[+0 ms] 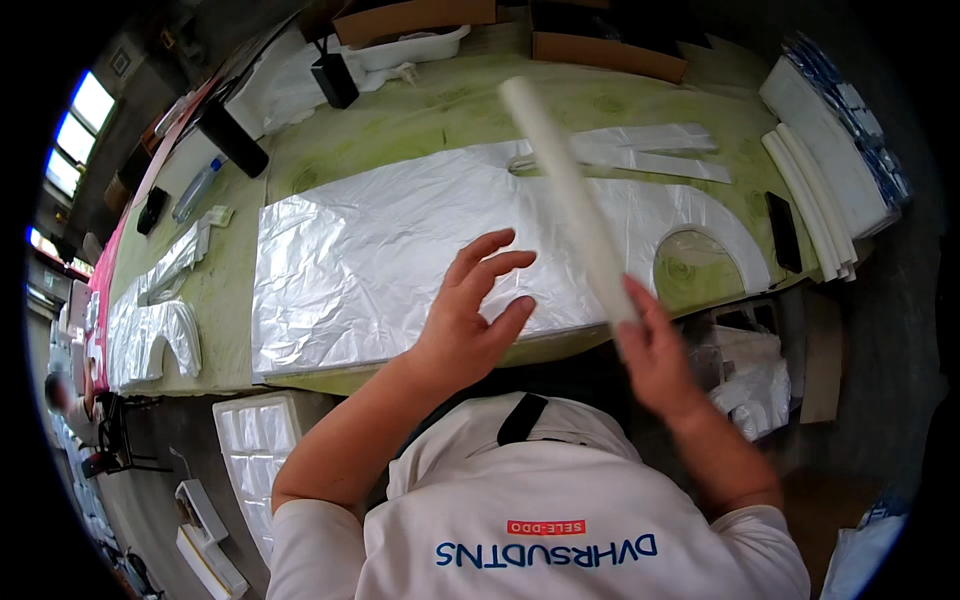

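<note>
my right hand is closed around the near end of a long white tube, fingers wrapped and thumb up along it, so the grip is full and narrow on the tube's lowest part. the tube slants away from the hand toward 11 o'clock, its far end blurred above the middle of the table. it looks light and stiff to me, probably foam or rolled card, easy to swing from one end but likely to wobble at the tip; a hold nearer the middle would steady it.

my left hand is open, fingers spread and slightly curled, holding nothing. it hovers at or just over the near edge of a big sheet of thin clear plastic film, which lies flat across the green table at 12 o'clock from the hand. whether the palm touches the film i cannot tell. the film looks soft, slippery and crinkly, best pinned flat with a palm or pinched at an edge.

both forearms come up from the lower edge, the left bent in from 7 o'clock, the right from 5 o'clock. more white tubes lie stacked at 2 o'clock, beside a dark phone. narrow film strips sit at 1 o'clock.
</note>
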Available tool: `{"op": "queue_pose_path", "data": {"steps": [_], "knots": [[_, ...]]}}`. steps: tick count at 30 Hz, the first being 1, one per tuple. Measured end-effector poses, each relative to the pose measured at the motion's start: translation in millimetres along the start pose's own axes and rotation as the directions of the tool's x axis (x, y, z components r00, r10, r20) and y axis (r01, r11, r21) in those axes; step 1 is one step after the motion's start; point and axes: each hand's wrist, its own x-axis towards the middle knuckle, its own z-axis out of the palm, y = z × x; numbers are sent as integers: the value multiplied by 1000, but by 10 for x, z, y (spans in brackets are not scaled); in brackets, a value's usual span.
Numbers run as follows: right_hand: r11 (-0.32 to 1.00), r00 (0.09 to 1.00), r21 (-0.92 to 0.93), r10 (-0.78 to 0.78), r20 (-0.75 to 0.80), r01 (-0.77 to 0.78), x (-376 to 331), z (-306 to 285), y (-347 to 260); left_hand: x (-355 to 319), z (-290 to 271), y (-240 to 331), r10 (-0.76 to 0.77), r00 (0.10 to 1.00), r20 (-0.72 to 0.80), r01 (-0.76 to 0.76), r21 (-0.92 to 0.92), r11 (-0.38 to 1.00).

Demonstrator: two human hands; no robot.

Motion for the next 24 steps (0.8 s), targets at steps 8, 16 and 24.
{"op": "queue_pose_path", "data": {"steps": [8, 16, 24], "knots": [[829, 960, 492, 181, 212, -265, -230, 688, -76, 147, 350, -291, -118, 976, 184, 58, 305, 951], [682, 877, 560, 291, 383, -471, -317, 435, -120, 496, 446, 54, 275, 951, 139, -308, 433, 847], [674, 906, 618, 386, 173, -405, -576, 271, 126, 1061, 1111, 49, -149, 824, 546, -168, 487, 857]]}}
